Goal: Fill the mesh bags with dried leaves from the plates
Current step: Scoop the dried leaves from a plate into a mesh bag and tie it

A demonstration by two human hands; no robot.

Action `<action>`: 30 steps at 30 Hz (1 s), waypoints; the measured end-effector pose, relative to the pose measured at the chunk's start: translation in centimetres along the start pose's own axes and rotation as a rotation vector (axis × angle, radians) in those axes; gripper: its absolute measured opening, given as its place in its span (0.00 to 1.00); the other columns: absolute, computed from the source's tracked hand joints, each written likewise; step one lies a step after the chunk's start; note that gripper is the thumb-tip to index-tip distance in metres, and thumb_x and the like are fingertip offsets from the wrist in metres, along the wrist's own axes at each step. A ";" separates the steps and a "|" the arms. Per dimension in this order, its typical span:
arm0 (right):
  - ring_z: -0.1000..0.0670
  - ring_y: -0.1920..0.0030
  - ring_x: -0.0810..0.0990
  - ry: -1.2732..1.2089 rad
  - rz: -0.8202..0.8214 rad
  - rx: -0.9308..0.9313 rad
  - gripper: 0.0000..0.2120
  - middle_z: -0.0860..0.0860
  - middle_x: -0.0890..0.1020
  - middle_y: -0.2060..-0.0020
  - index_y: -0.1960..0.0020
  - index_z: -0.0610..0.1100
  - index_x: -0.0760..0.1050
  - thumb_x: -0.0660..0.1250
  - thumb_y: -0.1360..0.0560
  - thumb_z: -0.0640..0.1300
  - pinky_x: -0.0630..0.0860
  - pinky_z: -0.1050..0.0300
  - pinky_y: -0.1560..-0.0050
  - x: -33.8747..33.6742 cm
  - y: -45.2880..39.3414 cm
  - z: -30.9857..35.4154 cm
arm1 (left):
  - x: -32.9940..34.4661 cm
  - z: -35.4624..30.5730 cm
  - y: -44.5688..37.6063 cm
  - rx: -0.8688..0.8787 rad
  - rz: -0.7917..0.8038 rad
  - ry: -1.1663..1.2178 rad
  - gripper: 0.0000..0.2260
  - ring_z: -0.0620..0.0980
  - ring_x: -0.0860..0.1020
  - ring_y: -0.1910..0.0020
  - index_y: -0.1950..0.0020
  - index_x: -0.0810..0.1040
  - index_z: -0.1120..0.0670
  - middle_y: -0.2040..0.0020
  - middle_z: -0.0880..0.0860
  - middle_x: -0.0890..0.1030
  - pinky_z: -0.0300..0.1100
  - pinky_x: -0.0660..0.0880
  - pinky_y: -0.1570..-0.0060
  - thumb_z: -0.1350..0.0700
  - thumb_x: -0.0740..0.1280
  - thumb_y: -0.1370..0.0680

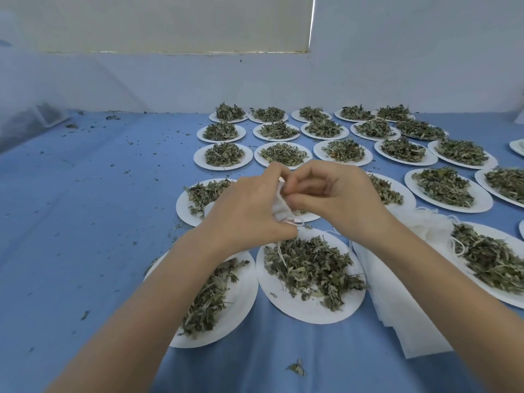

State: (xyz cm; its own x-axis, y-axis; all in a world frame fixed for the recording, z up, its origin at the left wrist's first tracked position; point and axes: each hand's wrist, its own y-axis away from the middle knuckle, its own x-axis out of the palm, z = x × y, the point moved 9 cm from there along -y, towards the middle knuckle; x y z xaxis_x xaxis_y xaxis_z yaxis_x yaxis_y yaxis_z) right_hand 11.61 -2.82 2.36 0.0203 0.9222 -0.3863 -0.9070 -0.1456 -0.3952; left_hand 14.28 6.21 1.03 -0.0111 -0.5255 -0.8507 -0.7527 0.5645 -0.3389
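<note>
Left hand [249, 211] and right hand [337, 194] fingers pinched a small white mesh bag [280, 207] above white paper plates [306, 310] of dried green leaves [312, 265].

Open cloth on the left, plates packed tight on the right

The blue tablecloth [85, 222] lies open along the left side, with only scattered leaf crumbs [127, 143] on it, up to a clear plastic container [42, 116] in the far left corner. To the right, paper plates heaped with dried leaves [224, 154] stand in close rows, rims nearly touching, with narrow gaps between. A stack of empty mesh bags [397, 302] fills the gap between the two near right plates [306, 304].
</note>
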 end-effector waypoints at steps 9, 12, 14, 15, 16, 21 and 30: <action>0.63 0.71 0.78 0.233 -0.001 -0.012 0.12 0.58 0.82 0.71 0.63 0.55 0.81 0.76 0.34 0.38 0.72 0.71 0.68 -0.1 -0.2 0.6 | 0.2 -0.8 -0.4 -0.004 0.034 0.100 0.26 0.45 0.76 0.65 0.43 0.64 0.47 0.60 0.48 0.79 0.45 0.72 0.68 0.52 0.72 0.36; 0.54 0.65 0.82 0.215 0.066 -0.014 0.10 0.52 0.85 0.62 0.55 0.56 0.83 0.74 0.31 0.42 0.75 0.63 0.64 0.3 0.1 0.4 | 0.0 -0.7 -0.2 -0.011 0.023 0.103 0.27 0.45 0.77 0.63 0.44 0.64 0.46 0.59 0.47 0.79 0.47 0.74 0.65 0.51 0.73 0.37; 0.44 0.57 0.82 0.191 0.098 -0.016 0.13 0.46 0.85 0.60 0.51 0.61 0.80 0.73 0.31 0.44 0.77 0.51 0.55 0.3 0.3 0.4 | -0.2 -0.5 -0.1 0.006 0.012 0.044 0.28 0.44 0.76 0.63 0.43 0.63 0.46 0.58 0.46 0.78 0.45 0.73 0.67 0.50 0.73 0.38; 0.42 0.56 0.82 0.182 0.111 -0.014 0.15 0.45 0.85 0.59 0.51 0.65 0.78 0.73 0.31 0.46 0.76 0.49 0.53 0.3 0.4 0.4 | -0.3 -0.3 -0.1 0.010 0.011 0.002 0.29 0.42 0.75 0.63 0.42 0.63 0.47 0.58 0.46 0.77 0.42 0.71 0.69 0.50 0.74 0.38; 0.42 0.56 0.82 0.186 0.118 -0.019 0.17 0.45 0.85 0.59 0.50 0.68 0.76 0.73 0.31 0.47 0.76 0.50 0.54 0.2 0.4 0.4 | -0.4 -0.1 -0.1 0.010 0.016 -0.042 0.30 0.41 0.74 0.64 0.41 0.63 0.47 0.59 0.46 0.76 0.41 0.69 0.71 0.51 0.74 0.37; 0.51 0.61 0.83 0.125 0.072 -0.024 0.12 0.54 0.84 0.60 0.54 0.62 0.81 0.73 0.32 0.45 0.74 0.63 0.74 0.1 0.4 -0.1 | -0.1 0.4 0.3 0.009 0.037 -0.158 0.21 0.47 0.72 0.65 0.47 0.64 0.47 0.64 0.43 0.71 0.37 0.64 0.73 0.49 0.69 0.36; 0.66 0.62 0.72 0.911 0.510 0.261 0.32 0.60 0.76 0.52 0.39 0.60 0.72 0.61 0.38 0.74 0.69 0.68 0.61 -0.7 3.6 -7.1 | -0.3 2.6 0.5 -0.078 0.098 -0.237 0.19 0.48 0.72 0.64 0.49 0.66 0.48 0.62 0.48 0.74 0.43 0.70 0.69 0.47 0.70 0.34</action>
State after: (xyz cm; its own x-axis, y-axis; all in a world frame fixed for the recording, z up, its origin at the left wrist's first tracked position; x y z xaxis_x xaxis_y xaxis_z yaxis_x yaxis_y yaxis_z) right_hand 11.34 -6.56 -4.66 -0.1779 0.1442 -0.9734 -0.9567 -0.2570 0.1367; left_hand 15.58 8.28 0.06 0.0615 -0.3020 -0.9513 -0.8043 0.5495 -0.2264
